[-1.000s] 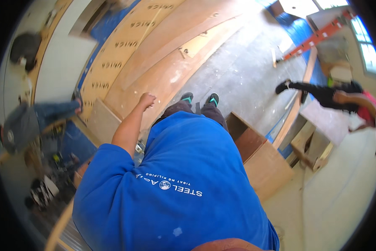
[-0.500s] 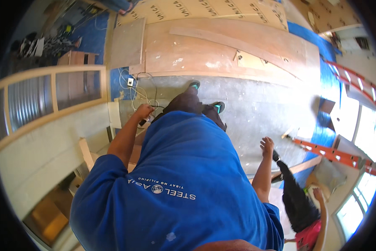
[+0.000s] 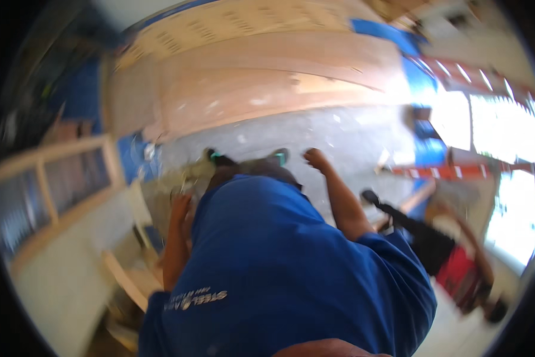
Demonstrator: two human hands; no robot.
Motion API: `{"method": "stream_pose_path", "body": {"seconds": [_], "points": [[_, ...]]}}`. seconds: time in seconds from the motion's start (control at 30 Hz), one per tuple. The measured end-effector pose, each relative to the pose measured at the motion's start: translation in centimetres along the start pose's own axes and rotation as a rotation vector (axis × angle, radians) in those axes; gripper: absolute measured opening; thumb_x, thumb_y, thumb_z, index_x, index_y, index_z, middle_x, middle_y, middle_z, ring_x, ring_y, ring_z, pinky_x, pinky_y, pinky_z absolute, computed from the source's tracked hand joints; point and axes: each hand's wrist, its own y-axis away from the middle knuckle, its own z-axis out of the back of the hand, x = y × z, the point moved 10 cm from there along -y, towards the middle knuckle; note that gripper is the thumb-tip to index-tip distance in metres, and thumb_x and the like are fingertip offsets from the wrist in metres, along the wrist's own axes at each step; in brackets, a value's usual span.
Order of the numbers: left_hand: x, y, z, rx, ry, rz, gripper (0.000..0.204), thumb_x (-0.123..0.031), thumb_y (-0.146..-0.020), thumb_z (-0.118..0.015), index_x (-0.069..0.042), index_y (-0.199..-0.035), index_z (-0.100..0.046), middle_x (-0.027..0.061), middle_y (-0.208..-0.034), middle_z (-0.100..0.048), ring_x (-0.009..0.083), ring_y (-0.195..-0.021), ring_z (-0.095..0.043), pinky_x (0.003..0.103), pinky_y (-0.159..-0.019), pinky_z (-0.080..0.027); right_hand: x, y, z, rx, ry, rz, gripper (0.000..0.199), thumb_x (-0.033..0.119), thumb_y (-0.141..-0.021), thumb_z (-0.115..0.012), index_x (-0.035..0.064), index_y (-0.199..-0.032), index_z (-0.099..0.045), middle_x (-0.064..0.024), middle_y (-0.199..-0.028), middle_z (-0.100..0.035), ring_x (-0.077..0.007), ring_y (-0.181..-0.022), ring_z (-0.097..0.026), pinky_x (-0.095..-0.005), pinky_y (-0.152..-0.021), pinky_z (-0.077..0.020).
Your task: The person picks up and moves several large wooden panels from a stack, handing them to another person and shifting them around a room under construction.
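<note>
Orange ladder (image 3: pixel 452 172) and co-worker (image 3: pixel 429 245) beyond right hand (image 3: pixel 317 159)

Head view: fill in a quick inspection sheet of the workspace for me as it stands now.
Surface: grey floor, marked with pale flecks.
Job's things: wooden boards lying flat ahead.
Clutter: dark items at far left, too blurred to name.
Hands: right hand shows no object; left hand too blurred to tell.
Cables: too blurred to confirm near the small white box.
Surroundings: red ladder and co-worker at right.
</note>
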Motion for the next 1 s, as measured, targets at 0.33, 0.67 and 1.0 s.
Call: {"method": "stream_pose_path", "body": {"seconds": [0.33, 0.67, 1.0], "points": [[11.8, -5.1, 7.1, 0.212, -0.353, -0.069, 0.024, -0.026, -0.09, -0.053, -0.006, -0.078, -0.061, 0.0065, -0.065, -0.06, 0.0196, -0.057, -0.059, 0.038, -0.05, -0.044, 14.8, 1.4, 2.7, -0.311, -0.495, -0.417, 0.035, 0.033, -0.08, -0.062, 0.006, -0.1, -0.071, -0.0197, -0.1, -0.068, -0.0354, -0.095, -0.064, -0.0422, -0.086, -0.0495], [0.9, -14.4, 14.4, -0.066, 0.688, 0.39, 0.017, -0.024, -0.092, -0.061, -0.008, -0.096, -0.06, 0.0006, -0.077, -0.06, 0.0111, -0.07, -0.058, 0.028, -0.066, -0.052, 14.8, 5.0, -13.2, 0.305, 0.254, -0.034, 0.02, 0.024, -0.076, -0.058, 0.0106, -0.087, -0.068, -0.0139, -0.098, -0.069, -0.0338, -0.095, -0.064, -0.0432, -0.083, -0.0512], [4.0, 0.3, 14.0, -0.174, 0.387, 0.365, 0.023, -0.024, -0.087, -0.059, -0.002, -0.087, -0.064, 0.0082, -0.069, -0.061, 0.0161, -0.058, -0.059, 0.03, -0.053, -0.048, 10.1, -9.7, -0.4, 0.156, -0.922, -0.53, 0.024, 0.021, -0.082, -0.064, 0.0117, -0.104, -0.061, -0.0052, -0.096, -0.066, -0.0203, -0.078, -0.067, -0.0359, -0.065, -0.0527]]}}
